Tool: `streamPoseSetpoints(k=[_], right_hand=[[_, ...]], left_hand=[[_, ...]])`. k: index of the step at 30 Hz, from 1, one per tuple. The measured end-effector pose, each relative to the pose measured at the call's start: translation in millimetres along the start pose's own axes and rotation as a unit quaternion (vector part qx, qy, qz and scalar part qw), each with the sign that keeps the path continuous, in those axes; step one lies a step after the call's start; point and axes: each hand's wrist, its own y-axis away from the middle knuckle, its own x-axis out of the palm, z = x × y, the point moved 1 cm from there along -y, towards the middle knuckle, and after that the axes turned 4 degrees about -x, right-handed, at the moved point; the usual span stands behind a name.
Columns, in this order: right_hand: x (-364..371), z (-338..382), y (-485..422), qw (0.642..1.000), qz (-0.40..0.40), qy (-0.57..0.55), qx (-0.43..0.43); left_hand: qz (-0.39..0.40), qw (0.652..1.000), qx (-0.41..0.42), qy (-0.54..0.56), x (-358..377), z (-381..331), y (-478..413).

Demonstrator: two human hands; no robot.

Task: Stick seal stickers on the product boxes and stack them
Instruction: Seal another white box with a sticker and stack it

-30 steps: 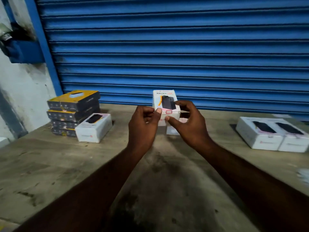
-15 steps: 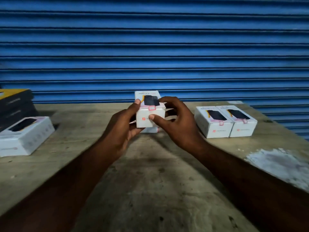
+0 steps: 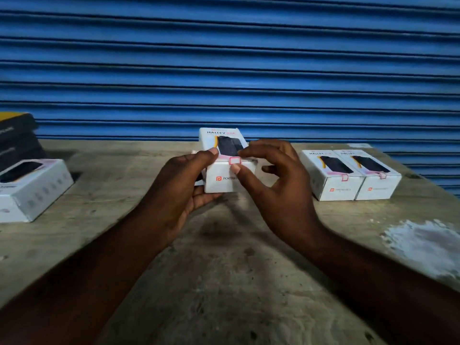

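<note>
Held product box (image 3: 221, 181), long axis running near to far, far end raised, above the table (image 3: 224, 270) at centre. The left hand (image 3: 179, 185) grips its left side, thumb on top. The right hand (image 3: 278, 185) pinches the seal sticker (image 3: 235, 160) over the near top edge, thumb on the front face, forefinger above. The sealed pair (image 3: 331, 180) lies right of the right hand, which is the nearer one. Bare table lies between them, and the table's right edge falls just beyond the pair. A lone white box (image 3: 37, 190) lies at far left.
</note>
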Motion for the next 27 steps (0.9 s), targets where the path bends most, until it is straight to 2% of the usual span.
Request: streamPoseSetpoints(k=[6, 9, 14, 20, 27], right_hand=[[3, 2, -1, 0.998, 0.001, -0.054, 0.04], [2, 2, 0, 0.998, 0.014, -0.059, 0.032], [0, 9, -2, 0.992, 0.025, -0.125, 0.009], [-9, 8, -5, 0.995, 0.082, 0.011, -0.061], [-15, 7, -11, 0.97, 0.132, 0.149, -0.138]], left_hand=[[-0.003, 1.0, 0.006, -0.005, 1, 3, 1], [-0.014, 1.0, 0.0, 0.0, -1, 3, 0], [-0.075, 0.997, -0.015, 0.01, -14, 0, -4], [-0.051, 0.998, -0.004, -0.033, -12, 0, -4], [-0.04, 0.998, -0.016, -0.054, -11, 2, -5]])
